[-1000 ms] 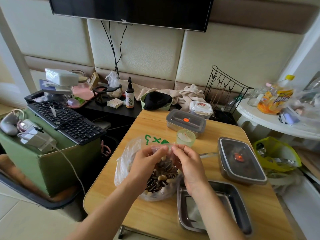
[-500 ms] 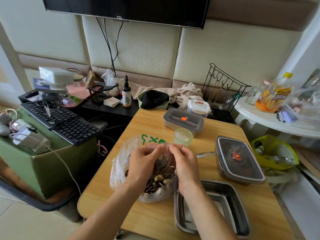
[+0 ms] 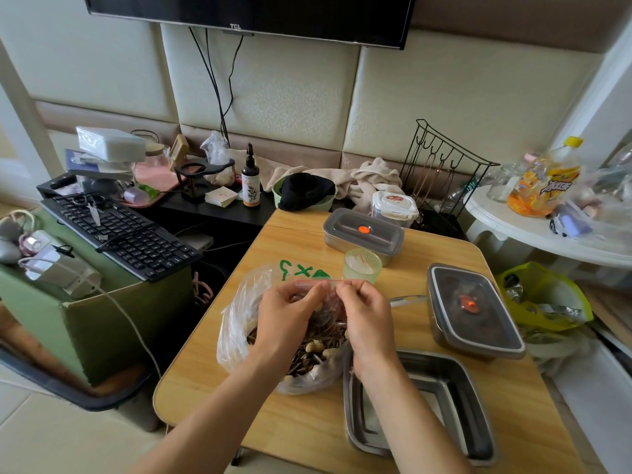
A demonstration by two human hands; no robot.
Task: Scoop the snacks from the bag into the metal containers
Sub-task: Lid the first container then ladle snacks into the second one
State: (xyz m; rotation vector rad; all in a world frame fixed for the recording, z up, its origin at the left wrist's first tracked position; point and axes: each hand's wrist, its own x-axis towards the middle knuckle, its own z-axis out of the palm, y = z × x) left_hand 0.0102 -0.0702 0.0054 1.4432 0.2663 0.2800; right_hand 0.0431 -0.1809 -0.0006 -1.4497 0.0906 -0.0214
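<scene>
On the bench [image 3: 307, 425] my left grip [image 3: 287, 316] and right grip [image 3: 367, 323] still pinch the zip strip [image 3: 314, 283] of the snack bag [image 3: 328, 311], lifted slightly, seemingly unopened, so scooping waits.

The left hand [image 3: 290, 319] and right hand [image 3: 367, 319] are now higher over the snack bag [image 3: 236, 323] than a second ago, pinching a red-lined zip strip [image 3: 313, 284] held level between their fingertips. The small pouch [image 3: 330, 311] below it seems partly lifted out, though the hands hide most of it.
</scene>
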